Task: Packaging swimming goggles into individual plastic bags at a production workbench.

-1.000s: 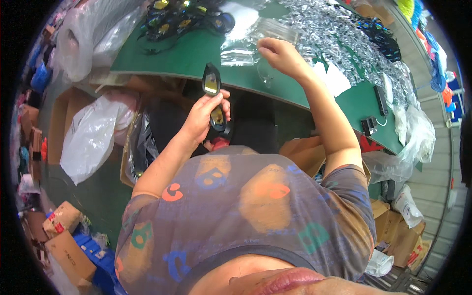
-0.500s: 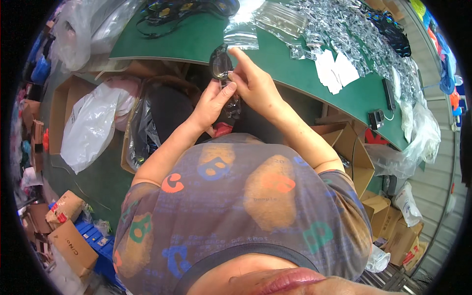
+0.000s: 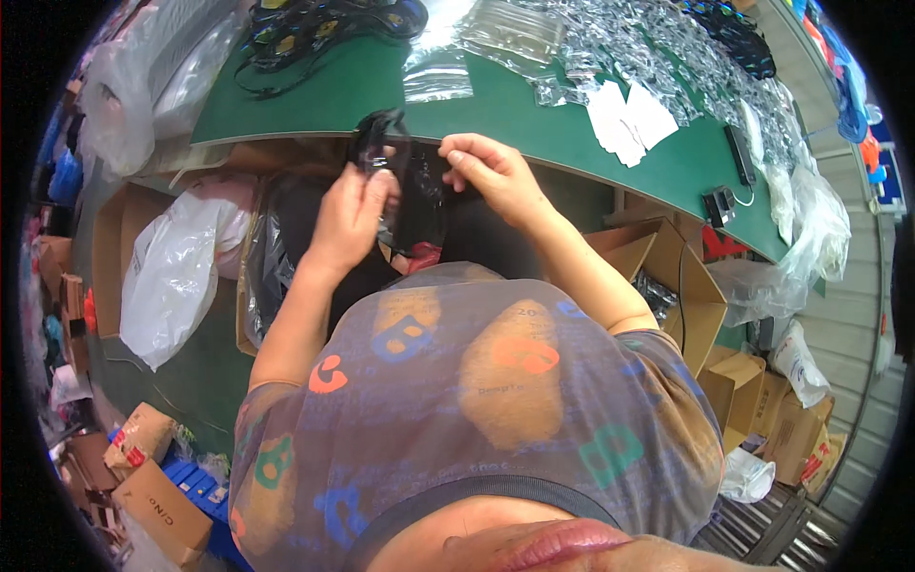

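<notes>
My left hand [image 3: 351, 217] is closed round a glossy black item with a clear plastic part [image 3: 379, 133], just off the table's near edge. Its outline is blurred, so its exact kind does not show. Apart from it, to the right, my right hand [image 3: 496, 176] is raised with thumb and fingers pinched together. Whatever lies between those fingertips is too small to tell. Beyond the hands, a heap of black strapped items with shiny lens-like parts [image 3: 329, 33] lies on the green table [image 3: 315, 105].
Clear flat bags [image 3: 437, 76] and a spread of small clear plastic pieces [image 3: 629, 52] lie on the table. White paper slips [image 3: 624, 124] and a small black camera [image 3: 719, 205] sit to the right. Open cartons [image 3: 658, 267] and a white plastic bag [image 3: 172, 276] flank my lap.
My hands have come apart. The left has moved left and nearer to me with the black item, while the right has let go of it and drawn right.
</notes>
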